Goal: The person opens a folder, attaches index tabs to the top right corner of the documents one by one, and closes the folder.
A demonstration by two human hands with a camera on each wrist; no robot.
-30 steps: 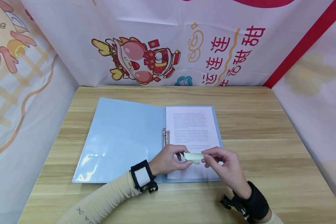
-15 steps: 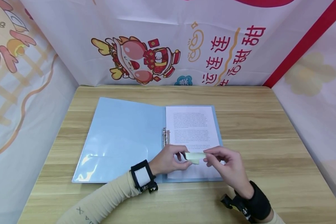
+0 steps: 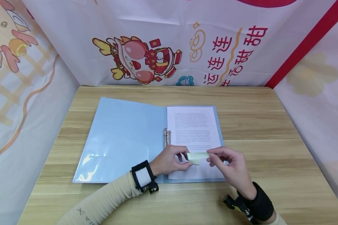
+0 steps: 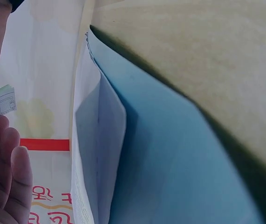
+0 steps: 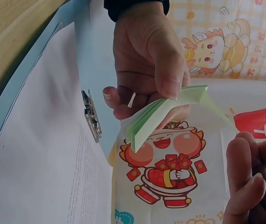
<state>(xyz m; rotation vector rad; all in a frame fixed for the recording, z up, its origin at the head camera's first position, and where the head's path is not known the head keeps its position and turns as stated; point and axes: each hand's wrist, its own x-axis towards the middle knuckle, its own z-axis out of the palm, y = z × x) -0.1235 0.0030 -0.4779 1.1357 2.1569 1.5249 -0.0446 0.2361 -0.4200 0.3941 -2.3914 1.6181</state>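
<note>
left hand point(image 3: 169, 160) is clamped on a small green sticky-note pad point(image 5: 149, 119), right hand point(image 3: 233, 164) pinching the loose end of its top slip point(image 5: 218, 110), both held over the lower part of a printed page point(image 3: 192, 125); I'd hold the pad firm and peel slow and even, since a quick tug could probably curl or rip it; the page sits in an open blue folder point(image 3: 124, 134) on a wood-look worktop point(image 3: 259, 131); behind that, white cartoon-print cloth point(image 3: 157, 18) hangs like walls

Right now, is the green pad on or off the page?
Off the page: the left hand holds the green pad up, and the right wrist view shows a gap between it and the paper.
</note>
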